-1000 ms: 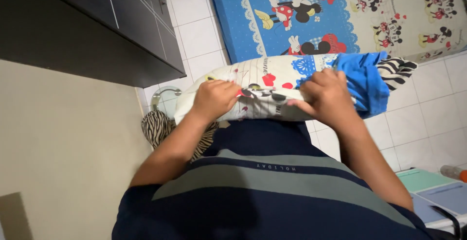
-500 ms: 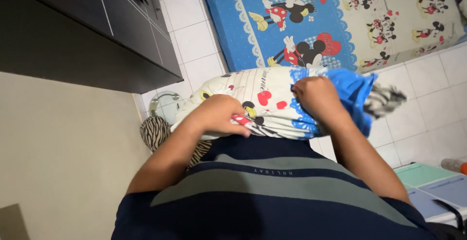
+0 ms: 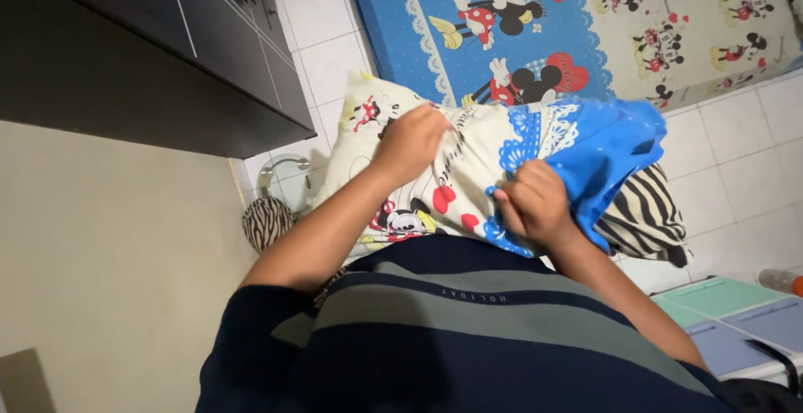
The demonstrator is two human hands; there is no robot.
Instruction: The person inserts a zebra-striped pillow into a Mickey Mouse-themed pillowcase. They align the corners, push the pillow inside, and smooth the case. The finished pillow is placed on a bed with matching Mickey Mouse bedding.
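Both hands on the cartoon-print pillowcase (image 3: pixel 468 170) at our waist: left hand (image 3: pixel 410 141) fingers curled, pinching cream fabric; right hand (image 3: pixel 531 208) fisted around blue hem, zebra-striped pillow (image 3: pixel 640 220) poking out.

Pillow (image 3: pixel 644 216), zebra-striped black & white, mostly inside the pillowcase (image 3: pixel 468 162); one striped end sticks out at the case's open end, lower right. Another striped bit shows low left by the wall. Pillowcase: cream w/ cartoon mice, red hearts, lace-pattern blue band, solid blue at the open end, bunched & rumpled there. Whole bundle is held up against the person's front, above the tiled floor, lying roughly crosswise, tilted.
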